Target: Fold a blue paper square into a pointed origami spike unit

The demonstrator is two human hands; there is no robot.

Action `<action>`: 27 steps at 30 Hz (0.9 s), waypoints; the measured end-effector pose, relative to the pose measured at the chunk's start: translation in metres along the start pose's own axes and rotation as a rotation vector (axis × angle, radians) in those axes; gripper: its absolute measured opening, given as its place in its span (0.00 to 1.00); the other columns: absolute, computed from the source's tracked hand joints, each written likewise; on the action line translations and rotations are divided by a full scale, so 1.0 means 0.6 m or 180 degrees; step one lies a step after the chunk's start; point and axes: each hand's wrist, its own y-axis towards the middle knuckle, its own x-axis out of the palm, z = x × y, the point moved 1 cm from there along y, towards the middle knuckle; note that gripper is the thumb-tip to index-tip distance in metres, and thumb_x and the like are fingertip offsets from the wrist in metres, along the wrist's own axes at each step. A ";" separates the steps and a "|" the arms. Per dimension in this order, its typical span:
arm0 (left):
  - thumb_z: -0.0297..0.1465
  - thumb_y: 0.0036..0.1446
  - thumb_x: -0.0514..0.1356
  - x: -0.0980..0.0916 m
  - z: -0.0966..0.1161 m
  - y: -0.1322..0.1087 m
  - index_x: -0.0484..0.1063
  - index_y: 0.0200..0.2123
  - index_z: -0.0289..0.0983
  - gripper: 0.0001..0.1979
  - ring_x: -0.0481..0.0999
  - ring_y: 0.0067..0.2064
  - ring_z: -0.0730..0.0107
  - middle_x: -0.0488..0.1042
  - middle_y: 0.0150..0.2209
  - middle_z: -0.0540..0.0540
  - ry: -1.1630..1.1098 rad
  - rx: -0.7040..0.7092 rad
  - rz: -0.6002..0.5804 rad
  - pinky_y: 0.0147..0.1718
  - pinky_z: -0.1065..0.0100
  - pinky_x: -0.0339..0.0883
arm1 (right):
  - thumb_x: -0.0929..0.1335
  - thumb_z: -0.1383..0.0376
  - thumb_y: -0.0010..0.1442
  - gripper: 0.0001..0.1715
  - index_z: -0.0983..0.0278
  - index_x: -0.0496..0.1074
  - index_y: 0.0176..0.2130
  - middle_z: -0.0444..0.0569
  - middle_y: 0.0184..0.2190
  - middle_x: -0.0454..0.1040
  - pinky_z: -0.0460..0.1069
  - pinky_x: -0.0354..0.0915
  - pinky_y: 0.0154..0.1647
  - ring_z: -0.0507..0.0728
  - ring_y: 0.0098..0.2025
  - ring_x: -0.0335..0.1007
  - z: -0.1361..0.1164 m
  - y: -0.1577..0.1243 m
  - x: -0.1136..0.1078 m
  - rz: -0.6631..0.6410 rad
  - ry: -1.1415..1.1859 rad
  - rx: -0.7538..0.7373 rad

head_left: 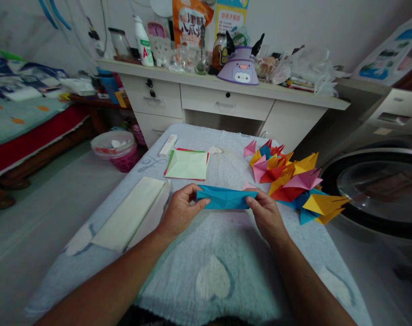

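Note:
A sheet of blue origami paper (pixel 224 198), folded into a long strip, spans the space between my hands above the cloth-covered table. Its left end is pinched by my left hand (pixel 183 206), thumb in front and fingers behind. My right hand (pixel 265 210) grips the right end the same way. Just beyond my left hand lies a stack of square paper (pixel 189 164), pale green on top with green and red edges showing. Folded paper cranes (pixel 287 176) in yellow, red, pink and blue are heaped past my right hand.
A long pale folded paper (pixel 133 213) lies at the left, with a small white box (pixel 168 145) farther back. Behind the table stands a white desk (pixel 206 93) crowded with jars and bags. A washing machine (pixel 389 181) is at the right, a pink bin (pixel 124 158) at the left.

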 end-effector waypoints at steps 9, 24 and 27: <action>0.35 0.55 0.66 0.000 0.009 -0.005 0.71 0.32 0.37 0.09 0.68 0.31 0.75 0.70 0.28 0.52 -0.0133 -0.0010 -0.0034 0.32 0.73 0.63 | 0.72 0.57 0.58 0.13 0.62 0.73 0.28 0.42 0.26 0.60 0.47 0.53 0.30 0.52 0.29 0.54 -0.001 0.000 -0.001 -0.0079 -0.0156 -0.0105; 0.32 0.51 0.67 -0.001 0.009 0.000 0.70 0.29 0.36 0.09 0.63 0.26 0.78 0.66 0.24 0.54 -0.0122 0.0113 0.0490 0.25 0.76 0.59 | 0.72 0.58 0.59 0.11 0.61 0.73 0.29 0.41 0.26 0.59 0.48 0.53 0.32 0.52 0.29 0.54 0.003 -0.002 -0.004 -0.0089 0.0168 0.0021; 0.32 0.51 0.68 -0.002 0.010 0.000 0.70 0.29 0.36 0.09 0.63 0.25 0.78 0.65 0.24 0.54 -0.0099 0.0135 0.0501 0.25 0.76 0.58 | 0.72 0.58 0.58 0.11 0.61 0.73 0.28 0.41 0.26 0.59 0.47 0.53 0.31 0.52 0.29 0.53 0.001 -0.002 -0.003 -0.0055 0.0191 -0.0007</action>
